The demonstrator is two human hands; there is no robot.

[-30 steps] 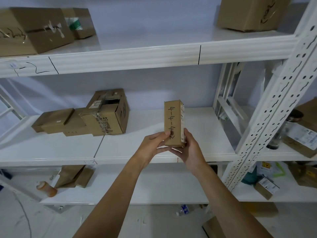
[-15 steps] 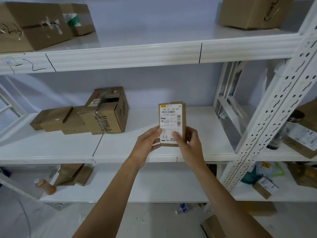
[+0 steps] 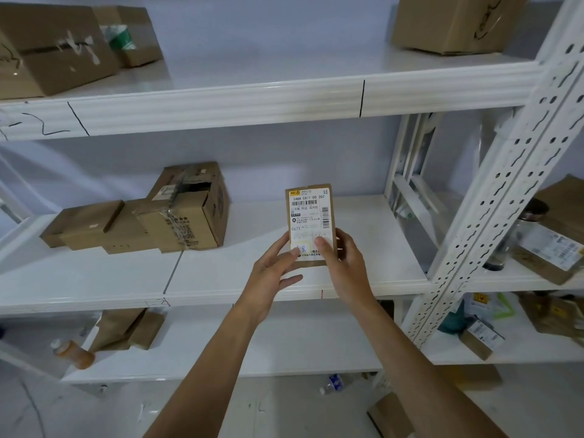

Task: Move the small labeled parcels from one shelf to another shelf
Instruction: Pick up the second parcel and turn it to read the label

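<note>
Head view: we pinch the small brown cardboard parcel with a white shipping label (image 3: 310,225) upright by its lower end, left hand (image 3: 274,273) at 7 o'clock, right hand (image 3: 347,267) at 5, above the white metal middle shelf (image 3: 221,279). Held so low, it may tip or slip.

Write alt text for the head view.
Both hands, left hand and right hand, hold a small parcel upright, label facing the camera, in front of a white middle shelf. More boxes lie on that shelf's left.
</note>
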